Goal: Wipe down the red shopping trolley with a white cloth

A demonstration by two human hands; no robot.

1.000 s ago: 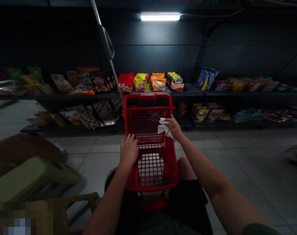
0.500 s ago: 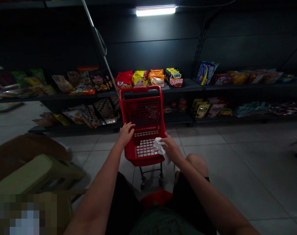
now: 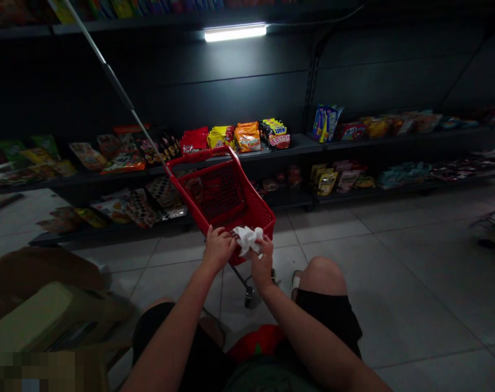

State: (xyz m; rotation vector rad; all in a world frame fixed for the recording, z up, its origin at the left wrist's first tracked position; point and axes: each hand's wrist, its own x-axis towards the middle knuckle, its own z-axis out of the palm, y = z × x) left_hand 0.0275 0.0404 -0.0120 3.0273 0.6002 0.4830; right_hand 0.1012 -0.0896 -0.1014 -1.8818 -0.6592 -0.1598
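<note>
A small red shopping cart (image 3: 251,201) stands in front of me, turned at an angle, with a metal pole rising from its handle side. My left hand (image 3: 218,250) has its fingers curled over the near rim of the cart's basket. In my right hand (image 3: 263,262) is a crumpled white tissue (image 3: 247,239), held against the same near edge, close to the left fingers. The tissue covers part of the rim and hides some of my right fingertips.
Dark shelves (image 3: 300,142) with bagged snacks (image 3: 247,137) run behind the cart, under a lit tube lamp (image 3: 235,34). A pale green stool (image 3: 31,316) stands at lower left beside a brown shape (image 3: 39,272). Grey floor tiles (image 3: 394,283) lie to the right.
The cart has swung round, its handle going left and its near end right. My left hand has come onto the rim, and the tissue has moved left, beside it.
</note>
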